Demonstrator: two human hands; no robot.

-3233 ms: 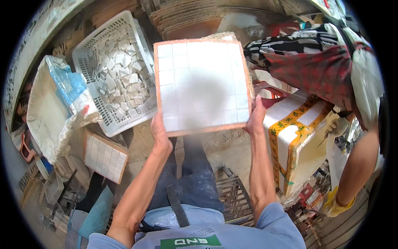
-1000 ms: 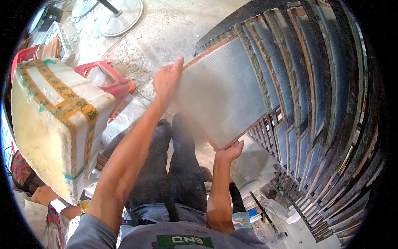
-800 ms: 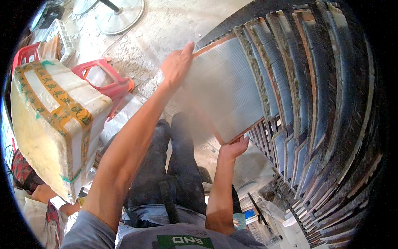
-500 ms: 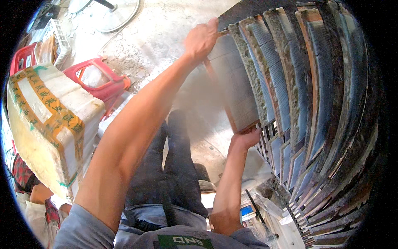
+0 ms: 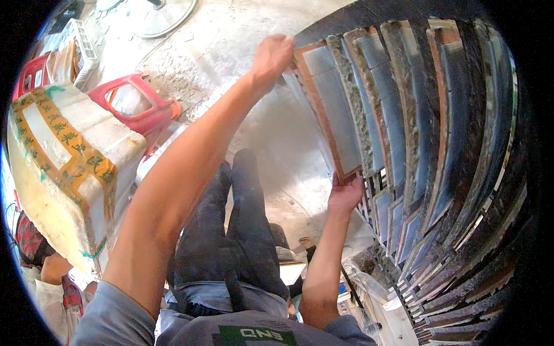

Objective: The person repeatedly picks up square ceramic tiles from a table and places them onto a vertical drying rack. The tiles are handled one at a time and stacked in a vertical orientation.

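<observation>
Left hand [image 5: 273,60], right hand [image 5: 347,194]: fingers grasping framed panel [image 5: 333,106] at two corners, just left of upright panel row [image 5: 411,106].

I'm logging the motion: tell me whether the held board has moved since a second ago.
Yes. Judged against the row of standing boards, the held board has moved right, its left edge now much closer to them.

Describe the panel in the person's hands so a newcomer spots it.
Find the row of panels curving down the picture's right side. At its upper left end is a pale-faced panel with an orange-brown rim. Only this one has the left hand at its top corner and the right hand at its bottom corner.
</observation>
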